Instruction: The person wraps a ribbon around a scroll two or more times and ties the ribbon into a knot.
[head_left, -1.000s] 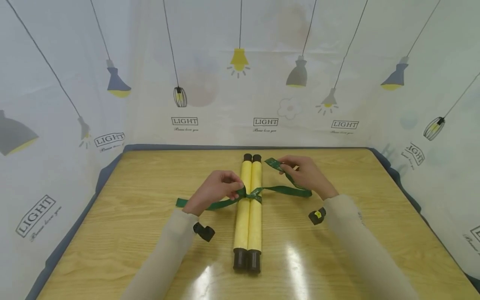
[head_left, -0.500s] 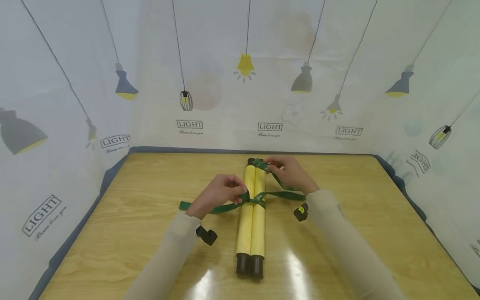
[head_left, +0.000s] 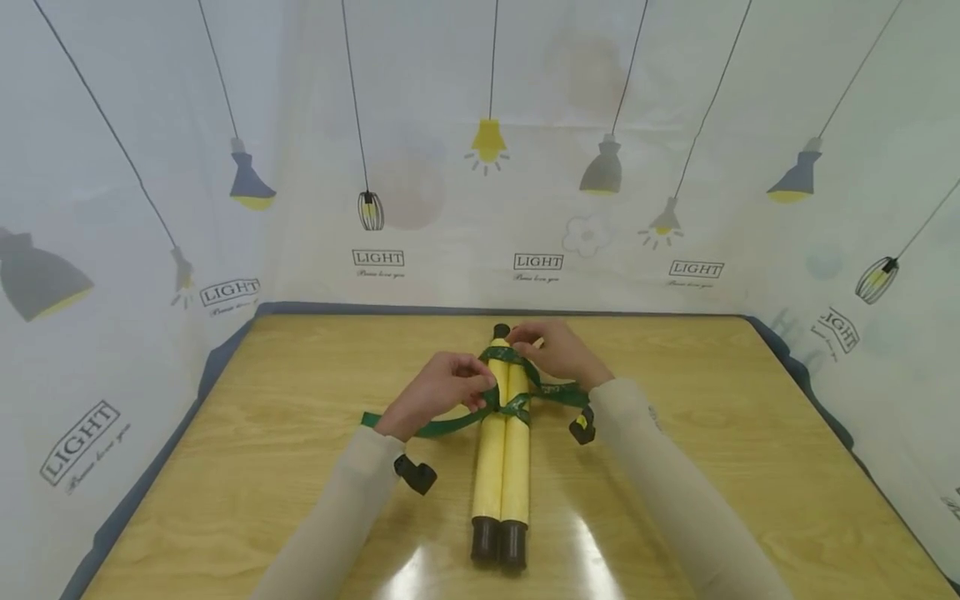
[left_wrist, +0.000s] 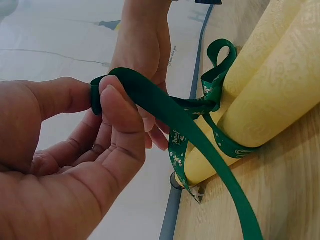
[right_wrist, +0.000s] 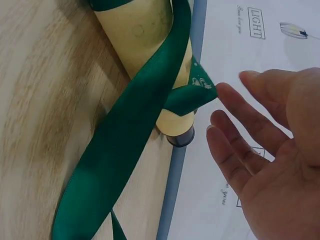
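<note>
Two yellow scrolls (head_left: 491,467) with dark end caps lie side by side on the table. A green ribbon (head_left: 517,407) with pale print is tied round their middle. My left hand (head_left: 442,387) pinches a folded loop of the ribbon (left_wrist: 150,97) between thumb and forefinger, just left of the knot. Farther up, a stretch of ribbon lies across both scrolls. Beside it is my right hand (head_left: 558,350), thumb and fingers parted; in the right wrist view the forefinger (right_wrist: 245,107) is at the ribbon's bend (right_wrist: 192,97), and whether it touches cannot be told.
The wooden table (head_left: 300,358) is bordered by a backdrop (head_left: 450,208) printed with lamps. One ribbon tail (head_left: 442,429) runs left under my left wrist. Black wrist cameras (head_left: 416,475) hang below both sleeves.
My right hand has moved left to the scrolls' far end, bringing its ribbon across them, and its fingers have let go. My left hand keeps pinching the loop in nearly the same place.
</note>
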